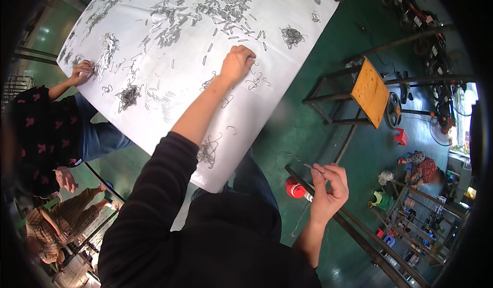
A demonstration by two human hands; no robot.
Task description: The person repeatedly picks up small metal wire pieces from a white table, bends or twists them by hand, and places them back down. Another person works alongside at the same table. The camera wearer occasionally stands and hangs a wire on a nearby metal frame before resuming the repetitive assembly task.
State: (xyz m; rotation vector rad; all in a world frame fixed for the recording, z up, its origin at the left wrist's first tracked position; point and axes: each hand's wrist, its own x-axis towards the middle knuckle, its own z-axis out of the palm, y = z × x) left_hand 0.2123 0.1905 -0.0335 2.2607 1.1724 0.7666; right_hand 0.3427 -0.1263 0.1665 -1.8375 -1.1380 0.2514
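Observation:
On the white-covered table (246,113), my left hand (236,66) reaches out, its fingertips pinched on a bent wire hook (252,69). More loose wire hooks (255,83) lie just below that hand. My right hand (331,193) is raised off the table to the right, thumb and fingers closed on a thin metal piece (307,165). Tangled wire hooks (207,153) lie at the table's near corner, and another clump (292,36) sits by the right edge. Many small flat metal strips (221,5) spread over the far part.
At the left, a co-worker's hand (82,72) touches the table edge near a hook pile (128,97). A wooden-topped metal stand (371,94) is on the green floor at right. Under my right hand are a red container (294,188) and a long metal bar (370,252).

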